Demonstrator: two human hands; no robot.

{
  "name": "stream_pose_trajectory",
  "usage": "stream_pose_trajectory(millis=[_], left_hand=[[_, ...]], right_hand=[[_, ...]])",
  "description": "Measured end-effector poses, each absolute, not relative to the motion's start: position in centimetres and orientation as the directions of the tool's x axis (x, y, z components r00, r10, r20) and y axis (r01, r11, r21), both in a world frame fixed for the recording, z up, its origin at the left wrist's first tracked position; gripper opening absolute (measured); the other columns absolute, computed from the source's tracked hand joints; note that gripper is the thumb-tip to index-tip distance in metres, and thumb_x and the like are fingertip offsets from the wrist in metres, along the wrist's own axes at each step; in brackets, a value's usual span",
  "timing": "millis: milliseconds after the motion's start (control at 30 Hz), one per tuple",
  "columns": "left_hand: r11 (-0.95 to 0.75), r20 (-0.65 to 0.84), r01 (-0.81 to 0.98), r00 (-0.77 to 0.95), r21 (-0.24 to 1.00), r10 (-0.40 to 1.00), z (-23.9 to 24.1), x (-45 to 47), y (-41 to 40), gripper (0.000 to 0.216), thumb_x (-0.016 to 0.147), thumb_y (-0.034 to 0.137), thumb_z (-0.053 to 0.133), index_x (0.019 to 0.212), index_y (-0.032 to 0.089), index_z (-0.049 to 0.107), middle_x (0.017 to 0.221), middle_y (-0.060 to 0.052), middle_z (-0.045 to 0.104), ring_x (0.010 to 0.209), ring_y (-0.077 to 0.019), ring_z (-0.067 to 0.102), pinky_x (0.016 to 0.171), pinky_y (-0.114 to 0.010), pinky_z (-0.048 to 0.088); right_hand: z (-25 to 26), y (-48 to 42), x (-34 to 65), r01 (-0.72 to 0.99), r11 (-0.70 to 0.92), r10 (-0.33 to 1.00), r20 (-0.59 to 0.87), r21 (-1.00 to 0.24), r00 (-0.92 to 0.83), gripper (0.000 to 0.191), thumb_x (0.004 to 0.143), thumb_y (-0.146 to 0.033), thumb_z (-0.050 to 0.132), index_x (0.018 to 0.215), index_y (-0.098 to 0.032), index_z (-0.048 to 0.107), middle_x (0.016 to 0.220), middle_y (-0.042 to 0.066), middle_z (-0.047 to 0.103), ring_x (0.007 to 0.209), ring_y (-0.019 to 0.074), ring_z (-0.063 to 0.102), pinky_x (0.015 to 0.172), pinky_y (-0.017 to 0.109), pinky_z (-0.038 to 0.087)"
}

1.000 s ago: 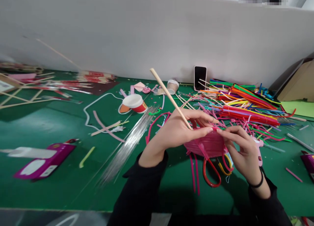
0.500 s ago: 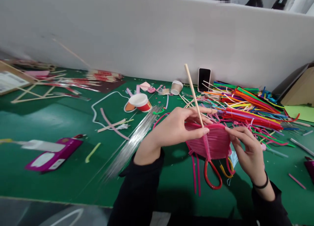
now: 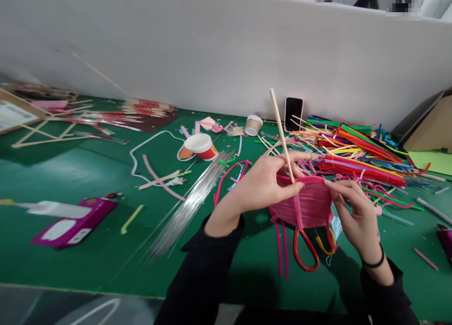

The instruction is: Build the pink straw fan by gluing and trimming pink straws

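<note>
A deep pink fan-shaped piece (image 3: 314, 205), built from rows of fuzzy stems that look like pipe cleaners, is held upright above the table. A pale wooden stick (image 3: 280, 127) rises from its left part, tilted to the left. My left hand (image 3: 261, 183) is closed round the piece's upper left, thumb in front at the foot of the stick, the other fingers behind and partly hidden. At the upper right edge my right hand (image 3: 355, 212) pinches the rim between thumb and fingertips. Below the piece show a glossy red loop (image 3: 306, 252) and two hanging pink strips (image 3: 282, 249).
Bundles of coloured pipe cleaners (image 3: 363, 167) lie at the right, with a phone (image 3: 294, 114) propped behind. A paper cup (image 3: 202, 146), a sheaf of clear thin rods (image 3: 192, 205) and a purple packet (image 3: 76, 221) lie to the left. A white partition (image 3: 226, 56) closes the back.
My left hand has shifted slightly right along the piece, and the stick's top has moved a little right. A pink curved stem beside my left wrist shows more. My right hand keeps its pinch.
</note>
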State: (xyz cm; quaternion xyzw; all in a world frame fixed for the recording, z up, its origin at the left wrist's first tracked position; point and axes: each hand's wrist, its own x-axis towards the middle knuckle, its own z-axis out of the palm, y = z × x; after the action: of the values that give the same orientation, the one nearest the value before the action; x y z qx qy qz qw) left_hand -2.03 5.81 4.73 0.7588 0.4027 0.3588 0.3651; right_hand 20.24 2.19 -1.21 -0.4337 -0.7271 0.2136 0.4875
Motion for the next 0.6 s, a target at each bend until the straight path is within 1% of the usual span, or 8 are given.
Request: stream_pose_trajectory(millis=[100,200,267,300,367,433,533,600], left_hand=[[-0.393,0.256,0.339,0.382,0.855,0.888,4.6,-2.0,5.9,0.028,0.078,0.018,0.067,0.106,0.022,0.072,0.094,-0.005,0.076,0.083,-0.0188,0.071,0.081,-0.03,0.056],[-0.344,0.211,0.339,0.371,0.876,0.904,4.5,-2.1,6.0,0.032,0.078,0.019,0.068,0.11,0.021,0.071,0.082,-0.002,0.075,0.076,-0.0174,0.071,0.076,-0.029,0.057],[-0.319,0.191,0.336,0.362,0.886,0.912,4.5,-2.2,6.1,0.033,0.078,0.021,0.069,0.111,0.021,0.07,0.081,-0.002,0.074,0.077,-0.0178,0.071,0.075,-0.028,0.057],[-0.314,0.19,0.332,0.357,0.89,0.915,4.5,-2.2,6.2,0.033,0.078,0.022,0.07,0.111,0.021,0.07,0.084,-0.003,0.075,0.078,-0.0182,0.071,0.075,-0.029,0.057],[-0.313,0.193,0.324,0.351,0.893,0.916,4.4,-2.3,6.3,0.033,0.078,0.023,0.07,0.111,0.02,0.07,0.089,-0.005,0.075,0.08,-0.0189,0.072,0.076,-0.03,0.058],[-0.312,0.194,0.323,0.35,0.893,0.917,4.3,-2.4,6.4,0.035,0.078,0.023,0.07,0.112,0.02,0.07,0.09,-0.005,0.075,0.081,-0.0189,0.072,0.077,-0.03,0.057],[-0.288,0.172,0.321,0.346,0.902,0.923,4.1,-2.3,6.6,0.044,0.077,0.022,0.071,0.121,0.019,0.067,0.085,-0.004,0.075,0.08,-0.0188,0.072,0.079,-0.031,0.057],[-0.282,0.165,0.318,0.349,0.905,0.922,4.1,-2.2,6.6,0.041,0.077,0.022,0.071,0.118,0.02,0.068,0.084,-0.004,0.075,0.079,-0.0189,0.071,0.078,-0.032,0.057]], right_hand=[[-1.3,2.3,20.1,0.421,0.516,0.848,0.514,-0.745,-0.129,0.031,0.094,-0.018,0.053,0.115,-0.03,0.071,0.095,0.005,0.066,0.084,0.0161,0.063,0.071,0.031,0.053],[-1.7,2.4,20.0,0.412,0.472,0.869,0.489,-0.779,-0.071,0.031,0.094,-0.023,0.057,0.122,-0.03,0.067,0.098,0.004,0.069,0.087,0.0165,0.066,0.075,0.031,0.054],[-2.0,2.5,20.1,0.402,0.425,0.891,0.453,-0.811,-0.027,0.035,0.092,-0.026,0.061,0.127,-0.03,0.064,0.099,0.004,0.072,0.086,0.0165,0.067,0.076,0.032,0.055],[-2.1,2.5,20.1,0.399,0.407,0.9,0.436,-0.822,-0.02,0.034,0.091,-0.028,0.062,0.125,-0.029,0.065,0.099,0.004,0.073,0.086,0.0168,0.068,0.076,0.032,0.056],[-2.2,2.7,20.2,0.396,0.387,0.912,0.41,-0.833,-0.029,0.026,0.09,-0.031,0.065,0.115,-0.027,0.07,0.099,0.004,0.075,0.086,0.0177,0.07,0.075,0.032,0.057],[-2.2,2.8,20.2,0.393,0.379,0.916,0.4,-0.838,-0.033,0.02,0.088,-0.032,0.067,0.106,-0.025,0.074,0.098,0.005,0.076,0.086,0.0181,0.07,0.075,0.031,0.057],[-2.2,3.0,20.3,0.365,0.36,0.925,0.379,-0.859,-0.02,0.02,0.087,-0.033,0.068,0.104,-0.025,0.074,0.095,0.005,0.076,0.086,0.0181,0.071,0.076,0.032,0.058],[-2.3,3.1,20.2,0.348,0.348,0.93,0.367,-0.871,-0.011,0.021,0.087,-0.035,0.069,0.104,-0.024,0.074,0.096,0.005,0.076,0.087,0.0188,0.071,0.078,0.033,0.059]])
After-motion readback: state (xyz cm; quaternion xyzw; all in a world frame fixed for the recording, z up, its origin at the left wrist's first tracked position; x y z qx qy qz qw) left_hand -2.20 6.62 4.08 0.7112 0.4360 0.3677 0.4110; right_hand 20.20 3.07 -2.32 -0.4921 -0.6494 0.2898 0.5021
